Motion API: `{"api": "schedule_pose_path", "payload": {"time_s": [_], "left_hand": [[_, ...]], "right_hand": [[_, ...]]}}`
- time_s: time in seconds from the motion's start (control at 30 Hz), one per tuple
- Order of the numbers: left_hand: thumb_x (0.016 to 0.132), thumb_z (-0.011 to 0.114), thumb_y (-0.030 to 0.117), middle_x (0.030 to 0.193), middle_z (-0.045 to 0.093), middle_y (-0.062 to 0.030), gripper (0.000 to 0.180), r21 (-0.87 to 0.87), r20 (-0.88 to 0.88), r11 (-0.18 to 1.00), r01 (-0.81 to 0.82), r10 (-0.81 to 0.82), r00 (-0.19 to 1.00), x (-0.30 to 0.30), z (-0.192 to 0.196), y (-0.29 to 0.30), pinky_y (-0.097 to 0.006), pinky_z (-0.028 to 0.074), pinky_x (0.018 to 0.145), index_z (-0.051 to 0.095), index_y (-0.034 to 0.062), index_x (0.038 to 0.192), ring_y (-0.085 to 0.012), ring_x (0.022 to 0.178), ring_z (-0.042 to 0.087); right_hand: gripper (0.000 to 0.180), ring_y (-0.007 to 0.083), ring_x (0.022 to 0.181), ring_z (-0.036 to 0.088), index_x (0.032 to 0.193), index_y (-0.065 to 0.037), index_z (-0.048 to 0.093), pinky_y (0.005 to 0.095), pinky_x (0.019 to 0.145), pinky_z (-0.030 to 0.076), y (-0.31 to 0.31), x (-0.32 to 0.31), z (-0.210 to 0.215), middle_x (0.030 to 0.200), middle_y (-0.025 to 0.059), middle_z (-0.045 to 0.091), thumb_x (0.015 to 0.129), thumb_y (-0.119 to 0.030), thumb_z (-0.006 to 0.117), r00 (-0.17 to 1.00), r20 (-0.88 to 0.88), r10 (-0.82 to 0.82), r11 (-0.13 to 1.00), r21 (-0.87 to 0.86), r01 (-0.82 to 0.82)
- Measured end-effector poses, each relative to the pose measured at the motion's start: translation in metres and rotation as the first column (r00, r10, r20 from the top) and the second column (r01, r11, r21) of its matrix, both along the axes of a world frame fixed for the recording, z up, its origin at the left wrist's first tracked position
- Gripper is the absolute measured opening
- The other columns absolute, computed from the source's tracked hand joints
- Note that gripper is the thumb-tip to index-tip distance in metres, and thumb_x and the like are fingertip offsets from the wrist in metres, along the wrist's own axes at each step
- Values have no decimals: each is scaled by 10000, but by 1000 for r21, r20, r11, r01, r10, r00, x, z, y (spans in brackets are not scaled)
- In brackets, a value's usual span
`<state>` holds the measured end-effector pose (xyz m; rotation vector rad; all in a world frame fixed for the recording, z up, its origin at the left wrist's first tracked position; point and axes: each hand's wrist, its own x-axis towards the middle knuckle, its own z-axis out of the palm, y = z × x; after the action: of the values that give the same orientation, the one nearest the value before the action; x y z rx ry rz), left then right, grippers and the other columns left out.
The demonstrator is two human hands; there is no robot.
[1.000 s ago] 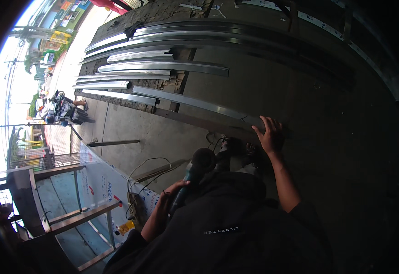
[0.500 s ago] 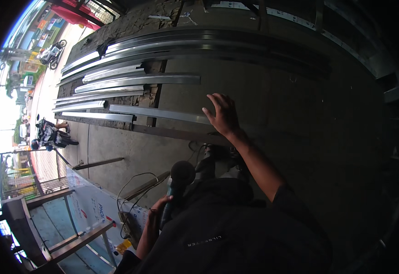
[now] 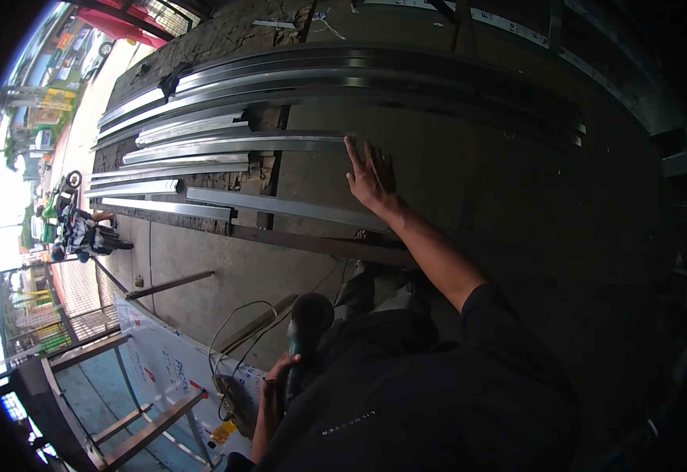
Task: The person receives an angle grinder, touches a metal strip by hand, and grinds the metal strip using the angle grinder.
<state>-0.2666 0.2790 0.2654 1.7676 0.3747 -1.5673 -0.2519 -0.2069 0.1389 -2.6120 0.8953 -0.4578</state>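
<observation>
Silver metal bar (image 3: 304, 143) is overhanging the worn wooden surface (image 3: 229, 49); right hand (image 3: 371, 179) is hovering at its end.
Right hand is spreading loose, grasping nothing; can't tell if it's touching. Left hand (image 3: 282, 368) is gripping a grinder (image 3: 309, 316). Probably selecting a bar; next move seemingly calls for closing around that end.

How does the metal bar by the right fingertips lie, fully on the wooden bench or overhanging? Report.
Overhanging: the metal bar runs past the wooden bench, its end beside the right hand.
</observation>
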Motion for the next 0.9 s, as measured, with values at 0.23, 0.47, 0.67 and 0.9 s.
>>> {"api": "schedule_pose_path", "payload": {"time_s": [0.23,0.47,0.67,0.9], "left_hand": [[796,791,524,1293,621,-115,884,16,-25,999,-47,47,999,9,16,-20,-361,445,1032,517,-5,1449,-247,1166,592],[770,805,535,1261,617,-117,893,34,-32,999,-5,6,999,25,-18,11,-378,434,1022,527,0,1429,-246,1136,585],[759,809,541,1263,611,-117,913,85,-51,996,-6,10,999,30,-24,19,-380,427,1017,523,-9,1430,-245,1144,578],[749,814,539,1261,618,-112,945,45,-116,999,18,-12,993,39,-11,2,-375,441,1001,510,-17,1450,-240,1138,583]], "right_hand": [[469,323,1096,648,1388,-110,594,462,930,519,-19,21,0,1195,153,650,956,-237,726,921,338,-196,963,245,115],[284,296,946,689,1189,-97,671,428,830,563,-19,29,4,1060,106,678,938,-191,763,891,316,-328,903,383,196],[294,285,956,681,1164,-108,670,416,814,565,-25,27,7,1042,86,652,904,-163,795,897,345,-276,920,366,142],[258,271,944,660,1047,-100,641,405,787,559,-30,25,12,1075,63,591,866,-115,825,914,322,-248,883,464,77]]}}
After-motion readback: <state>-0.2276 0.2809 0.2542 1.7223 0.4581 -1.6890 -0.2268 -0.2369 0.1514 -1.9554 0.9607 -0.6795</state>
